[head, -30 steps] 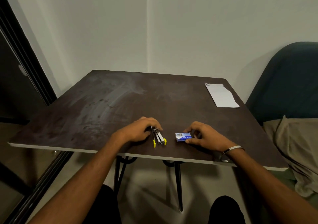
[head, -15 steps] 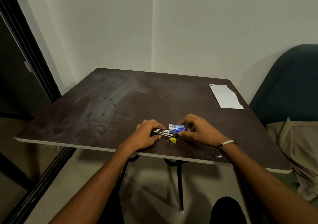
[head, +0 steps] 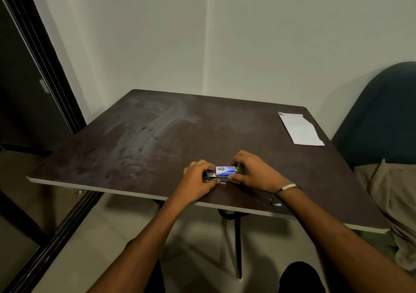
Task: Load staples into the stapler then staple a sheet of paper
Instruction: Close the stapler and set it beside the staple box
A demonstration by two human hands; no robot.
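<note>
A small stapler (head: 210, 176), metal with yellow ends, lies near the front edge of the dark table (head: 157, 135). My left hand (head: 198, 179) grips its left end. My right hand (head: 252, 172) holds a small blue staple box (head: 225, 171) right above the stapler's right part. Only a yellow tip of the stapler shows under the right hand. A folded white sheet of paper (head: 300, 129) lies at the table's far right corner, well away from both hands.
A dark blue chair (head: 382, 117) with a beige cloth (head: 391, 193) stands to the right of the table. White walls meet in a corner behind it. A dark door frame (head: 45, 67) runs along the left. A metal bangle (head: 286, 189) circles my right wrist.
My right hand has carried the blue box leftward until it sits over the stapler. My left hand turned the stapler sideways and keeps hold of it. The hands now meet.
</note>
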